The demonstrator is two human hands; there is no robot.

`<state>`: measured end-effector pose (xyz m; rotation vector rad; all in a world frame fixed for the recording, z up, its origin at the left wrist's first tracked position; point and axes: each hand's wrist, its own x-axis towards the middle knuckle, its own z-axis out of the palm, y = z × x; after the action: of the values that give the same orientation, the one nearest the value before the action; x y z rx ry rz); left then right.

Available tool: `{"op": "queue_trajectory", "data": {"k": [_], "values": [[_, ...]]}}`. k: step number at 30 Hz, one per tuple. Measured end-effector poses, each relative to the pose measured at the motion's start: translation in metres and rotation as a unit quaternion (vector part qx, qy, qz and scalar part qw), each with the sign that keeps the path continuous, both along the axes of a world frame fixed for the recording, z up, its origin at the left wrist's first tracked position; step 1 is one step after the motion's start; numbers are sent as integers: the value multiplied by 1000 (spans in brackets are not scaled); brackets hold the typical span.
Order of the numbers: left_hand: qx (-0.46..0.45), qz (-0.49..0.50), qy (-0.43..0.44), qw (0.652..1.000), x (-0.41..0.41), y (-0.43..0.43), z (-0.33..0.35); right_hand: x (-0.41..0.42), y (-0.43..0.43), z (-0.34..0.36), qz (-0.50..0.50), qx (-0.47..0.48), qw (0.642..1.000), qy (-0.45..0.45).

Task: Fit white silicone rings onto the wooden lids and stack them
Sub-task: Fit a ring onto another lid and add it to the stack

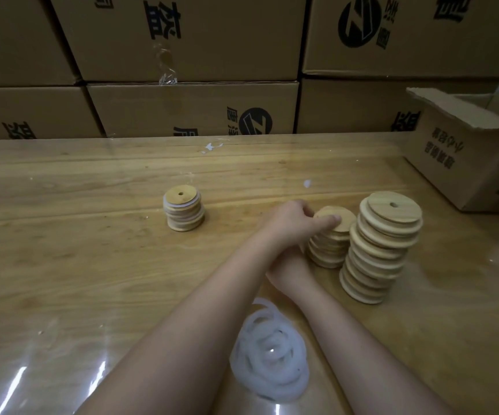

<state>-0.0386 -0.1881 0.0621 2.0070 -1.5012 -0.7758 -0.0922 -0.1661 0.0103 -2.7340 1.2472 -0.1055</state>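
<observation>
On the table (92, 265) I see the left hand (294, 220) pinching the top lid (342, 218); right hand (287, 272) mostly hidden, grip unclear. Next I'd want a ring (261, 310).

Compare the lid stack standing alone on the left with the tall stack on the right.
The left stack shows white rings between its lids; the tall stack shows bare wood only. The left stack is much shorter than the tall stack. The left stack stands alone, while the tall stack stands beside a middle stack that the left hand grips. Both hold round wooden lids, the top one holed.
</observation>
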Motion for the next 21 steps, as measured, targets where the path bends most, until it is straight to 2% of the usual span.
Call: {"op": "queue_trajectory", "data": {"k": [2,4,6,10,13,17,21], "values": [[-1,10,33,999,2,0,1,-2,-2,-4,-22,67,992,-108],[2,28,71,997,4,2,1,-5,-1,-3,-78,142,972,-170],[-3,54,115,992,8,6,3,-4,0,-2,-88,173,957,-216],[-60,117,228,965,22,19,2,-2,7,1,-23,184,926,-328],[-120,194,260,938,43,38,-10,-4,9,-1,-7,228,895,-385],[-204,263,296,895,67,72,-37,-13,8,3,76,263,898,-344],[-252,250,271,895,80,90,-53,-24,4,16,175,325,911,-183]]}}
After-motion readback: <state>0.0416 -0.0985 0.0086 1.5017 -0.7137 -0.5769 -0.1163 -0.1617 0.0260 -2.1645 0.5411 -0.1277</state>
